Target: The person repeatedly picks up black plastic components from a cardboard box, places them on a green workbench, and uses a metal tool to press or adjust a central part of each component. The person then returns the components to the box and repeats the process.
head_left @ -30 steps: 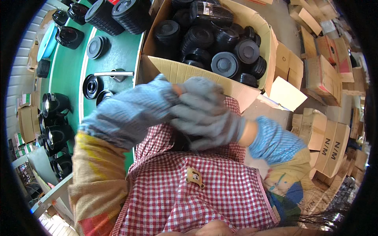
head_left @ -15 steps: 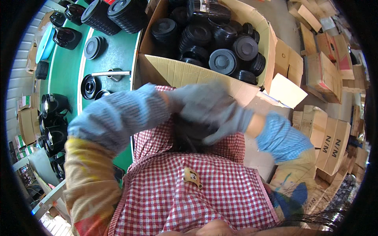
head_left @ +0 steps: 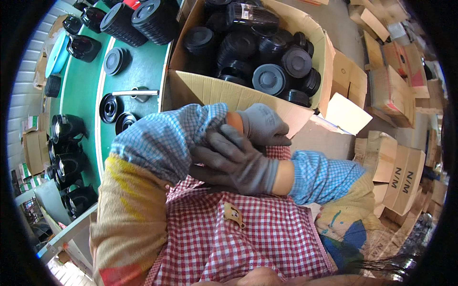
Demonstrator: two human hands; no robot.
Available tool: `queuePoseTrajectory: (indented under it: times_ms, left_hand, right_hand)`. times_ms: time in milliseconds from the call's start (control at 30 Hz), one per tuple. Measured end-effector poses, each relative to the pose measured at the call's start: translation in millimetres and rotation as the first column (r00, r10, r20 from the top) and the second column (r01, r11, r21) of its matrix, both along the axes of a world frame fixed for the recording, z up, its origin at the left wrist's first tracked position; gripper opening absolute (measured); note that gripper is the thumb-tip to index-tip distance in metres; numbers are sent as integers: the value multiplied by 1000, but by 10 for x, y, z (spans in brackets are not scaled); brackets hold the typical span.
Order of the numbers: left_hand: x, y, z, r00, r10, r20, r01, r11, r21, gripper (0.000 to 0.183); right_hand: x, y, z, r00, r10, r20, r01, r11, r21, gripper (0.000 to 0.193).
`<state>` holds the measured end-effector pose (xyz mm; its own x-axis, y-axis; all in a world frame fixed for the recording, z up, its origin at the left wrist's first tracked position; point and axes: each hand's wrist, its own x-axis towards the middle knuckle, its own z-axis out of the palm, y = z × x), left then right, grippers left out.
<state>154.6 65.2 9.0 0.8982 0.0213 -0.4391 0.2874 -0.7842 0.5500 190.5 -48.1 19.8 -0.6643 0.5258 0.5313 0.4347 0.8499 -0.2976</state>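
Note:
My left hand (head_left: 263,125), in a grey glove, is held out in front of the red checked apron (head_left: 229,224), its fingers curled in a loose fist with nothing seen in them. Across the left forearm lies my right hand (head_left: 234,162) in a darker-looking grey glove. Its fingers are wrapped over the blue checked sleeve (head_left: 160,138) just behind the left wrist, and the cloth bunches there. Another blue checked sleeve (head_left: 327,176) covers the right forearm. The underside of the right hand's grip is hidden.
Beyond the hands stands an open cardboard box (head_left: 214,88) full of round black plastic parts (head_left: 269,78). To the left runs a green work surface (head_left: 81,95) with stacked black discs (head_left: 152,21), a metal bar (head_left: 136,93) and glossy black housings (head_left: 67,164). Cartons (head_left: 396,176) are piled at the right.
The left hand and forearm have moved to the right. My right hand has shifted left and nearer my body, from blurred contact with the left hand to a hold on the left sleeve.

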Motion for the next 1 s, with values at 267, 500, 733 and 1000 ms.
queuePoseTrajectory:
  times_ms: [267, 500, 733, 1000]
  left_hand:
    - [-509, 45, -175, 886, 458, 76, -436, 877, -201, 29]
    - [-705, 66, -229, 913, 325, 244, -259, 928, -268, 32]
    - [-329, 26, -403, 934, 299, 197, -295, 954, -49, 48]
    - [-2065, 1099, -75, 639, 639, 429, -743, 658, 127, 43]
  right_hand:
    - [153, 138, 123, 997, 69, -20, -72, 969, -238, 46]
    - [688, 165, -386, 979, 198, 52, -198, 980, 0, 49]
    - [-179, -23, 6, 979, 66, 192, -58, 997, -49, 48]
    - [587, 136, 73, 959, -283, -1, 283, 959, -7, 47]
